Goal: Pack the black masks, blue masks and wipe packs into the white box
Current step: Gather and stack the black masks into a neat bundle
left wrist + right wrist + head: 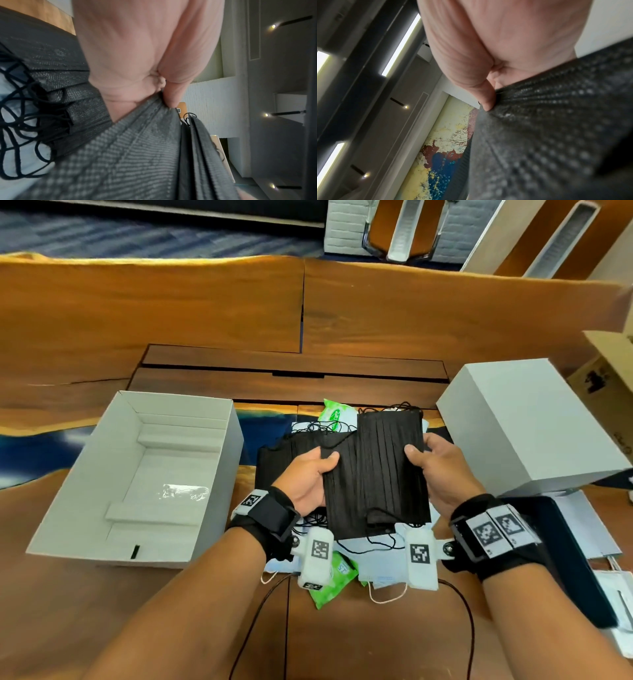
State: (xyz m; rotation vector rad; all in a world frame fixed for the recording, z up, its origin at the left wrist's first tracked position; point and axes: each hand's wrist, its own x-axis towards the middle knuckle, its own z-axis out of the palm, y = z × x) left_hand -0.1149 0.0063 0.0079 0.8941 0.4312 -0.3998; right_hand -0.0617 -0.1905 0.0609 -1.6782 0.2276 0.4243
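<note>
A stack of black masks (380, 470) is lifted above the table between both hands. My left hand (310, 474) grips its left edge with the thumb on top, and my right hand (436, 465) grips its right edge the same way. In the left wrist view the thumb presses the grey-black mask fabric (130, 148); the right wrist view shows the same fabric (547, 128) under the right thumb. More black masks (284, 450) lie under it. Blue masks (380, 573) and green wipe packs (334, 414) (334, 580) lie around. The open white box (219, 474) stands at the left.
The white box lid (527, 426) lies upside down at the right, with a cardboard carton (606, 378) behind it. A dark flat case (561, 553) and white papers sit under my right forearm. Black cables (287, 628) run across the near wooden table.
</note>
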